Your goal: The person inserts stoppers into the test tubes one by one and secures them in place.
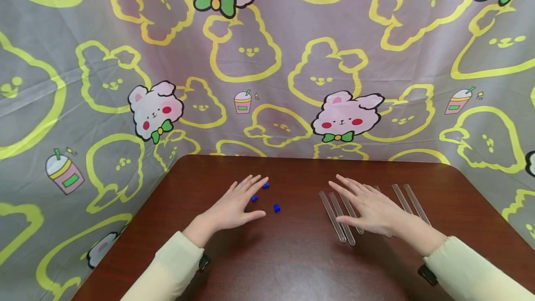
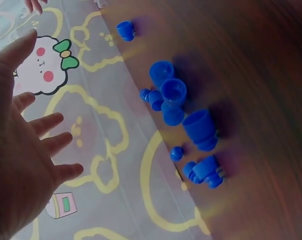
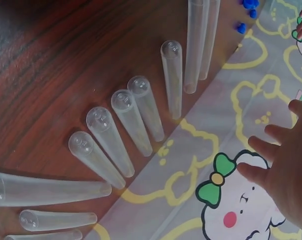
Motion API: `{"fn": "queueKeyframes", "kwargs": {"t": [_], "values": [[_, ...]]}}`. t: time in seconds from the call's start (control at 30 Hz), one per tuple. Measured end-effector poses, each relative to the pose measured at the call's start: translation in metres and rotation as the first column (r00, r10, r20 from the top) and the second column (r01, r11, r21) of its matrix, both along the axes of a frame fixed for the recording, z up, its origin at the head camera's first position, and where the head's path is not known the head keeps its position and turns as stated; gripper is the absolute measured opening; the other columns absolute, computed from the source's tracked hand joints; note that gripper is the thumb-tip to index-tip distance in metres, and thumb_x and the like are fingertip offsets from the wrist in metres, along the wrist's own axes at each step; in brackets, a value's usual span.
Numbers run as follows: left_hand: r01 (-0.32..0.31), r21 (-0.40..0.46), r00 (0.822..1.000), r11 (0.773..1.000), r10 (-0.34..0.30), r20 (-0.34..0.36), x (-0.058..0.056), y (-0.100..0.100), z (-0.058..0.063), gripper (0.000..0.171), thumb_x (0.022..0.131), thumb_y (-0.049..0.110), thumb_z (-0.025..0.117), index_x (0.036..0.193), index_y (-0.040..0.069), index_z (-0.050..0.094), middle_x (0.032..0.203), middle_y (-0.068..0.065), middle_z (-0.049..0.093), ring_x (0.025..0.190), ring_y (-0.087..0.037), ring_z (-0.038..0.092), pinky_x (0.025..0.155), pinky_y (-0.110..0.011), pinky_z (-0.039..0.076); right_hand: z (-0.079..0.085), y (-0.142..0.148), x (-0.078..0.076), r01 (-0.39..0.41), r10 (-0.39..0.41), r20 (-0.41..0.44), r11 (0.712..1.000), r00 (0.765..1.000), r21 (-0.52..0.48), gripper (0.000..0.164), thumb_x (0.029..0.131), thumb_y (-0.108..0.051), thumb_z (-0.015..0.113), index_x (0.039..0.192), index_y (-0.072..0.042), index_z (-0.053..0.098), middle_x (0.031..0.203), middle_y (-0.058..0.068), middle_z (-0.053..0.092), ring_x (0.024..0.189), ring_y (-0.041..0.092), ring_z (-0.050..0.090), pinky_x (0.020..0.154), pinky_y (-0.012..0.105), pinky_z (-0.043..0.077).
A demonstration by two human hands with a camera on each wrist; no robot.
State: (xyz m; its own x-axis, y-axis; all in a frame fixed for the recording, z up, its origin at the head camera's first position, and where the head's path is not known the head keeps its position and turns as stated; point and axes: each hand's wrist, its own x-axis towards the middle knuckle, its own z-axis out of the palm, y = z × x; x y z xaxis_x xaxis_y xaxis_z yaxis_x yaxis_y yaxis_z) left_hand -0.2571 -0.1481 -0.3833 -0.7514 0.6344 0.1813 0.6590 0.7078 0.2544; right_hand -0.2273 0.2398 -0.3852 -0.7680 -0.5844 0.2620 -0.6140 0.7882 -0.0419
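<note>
My left hand (image 1: 234, 206) hovers over the left part of the table with its fingers spread, holding nothing. Under and beside it lie several small blue stoppers (image 1: 277, 208); the left wrist view shows these blue stoppers (image 2: 199, 127) as hollow cups with a narrower knobbed end, some close together. My right hand (image 1: 374, 206), fingers also spread and holding nothing, is over a group of clear test tubes (image 1: 334, 217). In the right wrist view the test tubes (image 3: 133, 122) lie in a loose row, rounded ends showing. The right hand hides part of several tubes in the head view.
The dark brown wooden table (image 1: 288, 264) has rounded far corners. A grey cloth (image 1: 284, 73) printed with yellow outlines and white rabbits hangs behind it and along both sides. Dark straps show at both wrists, below the pale sleeves (image 1: 171, 264).
</note>
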Motion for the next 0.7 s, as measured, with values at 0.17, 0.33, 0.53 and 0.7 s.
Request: {"fn": "queueKeyframes", "kwargs": {"t": [0.17,0.33,0.53,0.7], "values": [[0.052,0.033,0.998,0.998,-0.053,0.028,-0.008,0.006,-0.004,0.079,0.092,0.043,0.066,0.155,0.021,0.024,0.156,-0.004,0.03,0.145,-0.027,0.02,0.112,-0.054,0.022,0.0,0.0,-0.005,-0.026,0.026,-0.002,1.0,1.0,0.007,0.083,0.087,-0.057,0.063,0.154,-0.023,0.028,0.155,0.01,0.029,0.135,0.032,0.039,0.099,0.06,0.037],[0.096,0.075,0.989,0.993,-0.103,0.102,-0.015,0.012,-0.007,0.074,0.092,0.032,0.068,0.153,0.018,0.028,0.155,-0.006,0.033,0.143,-0.029,0.023,0.111,-0.046,0.028,0.0,0.0,-0.007,-0.028,0.028,0.02,1.0,0.999,0.007,0.081,0.087,-0.055,0.066,0.153,-0.023,0.031,0.153,0.009,0.034,0.131,0.032,0.043,0.098,0.059,0.039],[0.095,0.091,0.977,0.991,-0.11,0.185,-0.021,0.017,-0.011,0.071,0.092,0.022,0.069,0.152,0.018,0.032,0.152,-0.002,0.036,0.14,-0.025,0.031,0.108,-0.044,0.034,0.0,-0.003,-0.008,-0.03,0.033,0.061,0.999,0.998,-0.036,0.079,0.086,-0.051,0.068,0.151,-0.02,0.035,0.148,0.012,0.041,0.125,0.033,0.049,0.09,0.056,0.046],[0.096,0.099,0.973,0.99,-0.114,0.199,-0.026,0.023,-0.014,0.067,0.091,0.016,0.071,0.149,0.015,0.038,0.149,-0.004,0.041,0.137,-0.026,0.036,0.107,-0.045,0.035,-0.003,-0.006,-0.006,-0.012,0.021,0.102,0.996,0.995,-0.091,0.076,0.086,-0.049,0.069,0.149,-0.019,0.038,0.144,0.01,0.045,0.125,0.032,0.05,0.092,0.055,0.046]]}}
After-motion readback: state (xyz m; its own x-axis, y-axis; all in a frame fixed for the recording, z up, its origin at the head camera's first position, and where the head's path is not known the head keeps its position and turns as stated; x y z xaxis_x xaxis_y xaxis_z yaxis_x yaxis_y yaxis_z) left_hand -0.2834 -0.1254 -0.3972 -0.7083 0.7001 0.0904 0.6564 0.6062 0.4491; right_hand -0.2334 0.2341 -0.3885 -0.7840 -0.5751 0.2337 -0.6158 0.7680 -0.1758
